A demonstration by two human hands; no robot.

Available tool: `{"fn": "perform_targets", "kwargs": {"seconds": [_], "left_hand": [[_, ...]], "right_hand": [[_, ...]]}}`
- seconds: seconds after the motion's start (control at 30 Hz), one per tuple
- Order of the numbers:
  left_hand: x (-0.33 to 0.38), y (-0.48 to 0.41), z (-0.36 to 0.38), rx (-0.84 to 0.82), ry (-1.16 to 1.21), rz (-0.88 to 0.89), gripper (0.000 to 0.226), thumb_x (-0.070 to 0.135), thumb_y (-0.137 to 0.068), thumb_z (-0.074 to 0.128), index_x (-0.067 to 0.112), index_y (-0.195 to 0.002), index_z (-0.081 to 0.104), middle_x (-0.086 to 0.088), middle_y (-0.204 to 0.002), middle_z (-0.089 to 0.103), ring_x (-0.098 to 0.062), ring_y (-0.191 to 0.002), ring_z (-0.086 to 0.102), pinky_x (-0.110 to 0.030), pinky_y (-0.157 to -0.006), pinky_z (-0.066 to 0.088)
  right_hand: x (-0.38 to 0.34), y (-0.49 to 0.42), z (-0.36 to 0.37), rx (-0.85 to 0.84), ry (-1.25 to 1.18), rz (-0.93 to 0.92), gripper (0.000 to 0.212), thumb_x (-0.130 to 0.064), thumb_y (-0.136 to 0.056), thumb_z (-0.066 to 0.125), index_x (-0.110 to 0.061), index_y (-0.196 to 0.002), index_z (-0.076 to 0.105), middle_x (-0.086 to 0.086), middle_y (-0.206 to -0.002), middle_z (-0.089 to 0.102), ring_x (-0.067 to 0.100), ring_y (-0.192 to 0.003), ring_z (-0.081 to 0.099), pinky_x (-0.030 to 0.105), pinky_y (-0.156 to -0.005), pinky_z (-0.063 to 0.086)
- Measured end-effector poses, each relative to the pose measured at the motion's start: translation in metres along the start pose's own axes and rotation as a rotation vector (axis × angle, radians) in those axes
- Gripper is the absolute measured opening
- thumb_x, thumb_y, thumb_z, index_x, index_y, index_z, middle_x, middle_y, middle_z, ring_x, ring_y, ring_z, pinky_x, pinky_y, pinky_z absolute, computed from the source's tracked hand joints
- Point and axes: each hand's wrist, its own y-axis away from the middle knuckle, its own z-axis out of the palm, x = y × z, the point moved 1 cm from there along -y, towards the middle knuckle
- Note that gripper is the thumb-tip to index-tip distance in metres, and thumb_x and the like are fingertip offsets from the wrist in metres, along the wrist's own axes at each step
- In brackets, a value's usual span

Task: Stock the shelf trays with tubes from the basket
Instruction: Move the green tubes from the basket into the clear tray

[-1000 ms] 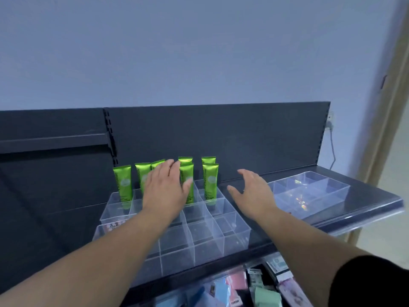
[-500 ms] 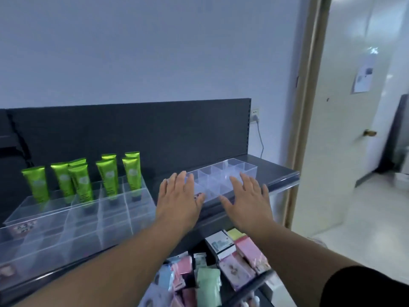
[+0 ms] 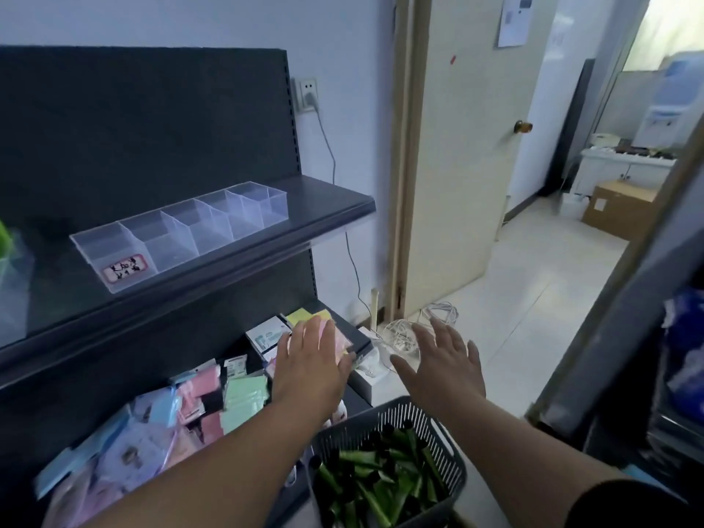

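A grey slotted basket [image 3: 453, 472] stands low in front of me, filled with several green tubes [image 3: 377, 474] with black caps. My left hand [image 3: 310, 365] hovers flat above the lower shelf, just up and left of the basket, fingers straight and holding nothing. My right hand [image 3: 444, 365] is spread in the air above the basket's far rim, also holding nothing. On the upper shelf sits a clear divided tray [image 3: 183, 232] with bare compartments. At the far left edge a sliver of a green tube [image 3: 4, 238] shows above another clear tray [image 3: 15, 283].
The lower shelf [image 3: 362, 342] carries many pastel packets [image 3: 183, 409] and small boxes [image 3: 266, 335]. White cables [image 3: 407, 329] lie coiled on the floor by an open door [image 3: 464, 154]. A dark rack [image 3: 624, 333] stands close on the right. A cardboard box [image 3: 621, 209] sits beyond.
My view has swung right and down, from the stocked tray to the basket. Both hands dropped from the upper shelf to hover just above the basket, still holding nothing.
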Motion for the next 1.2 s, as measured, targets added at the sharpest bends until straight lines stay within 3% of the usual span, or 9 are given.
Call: {"fn": "perform_targets", "kwargs": {"seconds": [0.13, 0.3, 0.47, 0.67, 0.93, 1.1, 1.2], "left_hand": [[0.01, -0.005, 0.049, -0.154, 0.004, 0.013, 0.064, 0.054, -0.098, 0.018, 0.023, -0.152, 0.002, -0.003, -0.16, -0.001, -0.024, -0.147, -0.004, -0.043, -0.119, 0.0], [0.001, -0.033, 0.104, -0.242, 0.022, 0.054, 0.064, 0.053, -0.098, 0.021, 0.023, -0.152, 0.004, -0.004, -0.16, 0.002, -0.025, -0.146, 0.002, -0.041, -0.118, 0.01], [-0.013, -0.064, 0.159, -0.336, 0.053, 0.084, 0.066, 0.055, -0.098, 0.022, 0.022, -0.153, 0.006, -0.005, -0.16, 0.003, -0.026, -0.145, 0.003, -0.04, -0.116, 0.01], [-0.023, -0.069, 0.242, -0.497, 0.114, 0.085, 0.07, 0.055, -0.096, 0.033, 0.025, -0.152, 0.007, -0.002, -0.16, 0.001, -0.023, -0.146, 0.004, -0.039, -0.116, 0.014], [-0.023, -0.034, 0.368, -0.667, 0.147, 0.017, 0.065, 0.052, -0.096, 0.038, 0.026, -0.151, 0.015, 0.0, -0.159, 0.006, -0.02, -0.144, 0.009, -0.034, -0.115, 0.017], [-0.019, -0.012, 0.436, -0.769, 0.134, 0.035, 0.061, 0.043, -0.098, 0.041, 0.025, -0.151, 0.016, -0.001, -0.159, 0.004, -0.023, -0.143, 0.013, -0.037, -0.114, 0.023], [-0.011, -0.009, 0.469, -0.784, 0.104, 0.111, 0.06, 0.037, -0.098, 0.044, 0.024, -0.151, 0.017, -0.003, -0.159, 0.004, -0.025, -0.144, 0.012, -0.039, -0.115, 0.018]], "right_hand": [[0.032, -0.002, 0.037, -0.098, -0.011, 0.109, 0.07, -0.064, -0.094, 0.025, -0.031, -0.153, 0.006, -0.002, -0.162, -0.006, 0.019, -0.149, -0.005, 0.046, -0.12, -0.001], [0.047, -0.022, 0.074, -0.185, -0.003, 0.193, 0.071, -0.066, -0.093, 0.027, -0.032, -0.153, 0.008, 0.0, -0.162, -0.003, 0.021, -0.149, -0.001, 0.045, -0.12, 0.005], [0.056, -0.048, 0.12, -0.241, 0.002, 0.27, 0.069, -0.067, -0.092, 0.03, -0.036, -0.151, 0.012, -0.002, -0.162, 0.002, 0.022, -0.148, 0.009, 0.044, -0.119, 0.015], [0.08, -0.058, 0.2, -0.355, -0.053, 0.36, 0.07, -0.067, -0.09, 0.034, -0.036, -0.151, 0.018, -0.002, -0.161, 0.009, 0.024, -0.145, 0.019, 0.04, -0.115, 0.022], [0.125, -0.073, 0.323, -0.599, -0.063, 0.309, 0.072, -0.066, -0.092, 0.034, -0.033, -0.153, 0.014, -0.004, -0.162, 0.004, 0.023, -0.147, 0.014, 0.041, -0.115, 0.023], [0.152, -0.092, 0.385, -0.703, -0.053, 0.223, 0.073, -0.062, -0.091, 0.044, -0.033, -0.151, 0.015, -0.003, -0.16, 0.01, 0.026, -0.144, 0.023, 0.043, -0.111, 0.034], [0.164, -0.103, 0.415, -0.748, -0.021, 0.171, 0.074, -0.054, -0.091, 0.051, -0.03, -0.151, 0.016, 0.001, -0.16, 0.012, 0.028, -0.142, 0.026, 0.043, -0.11, 0.036]]}}
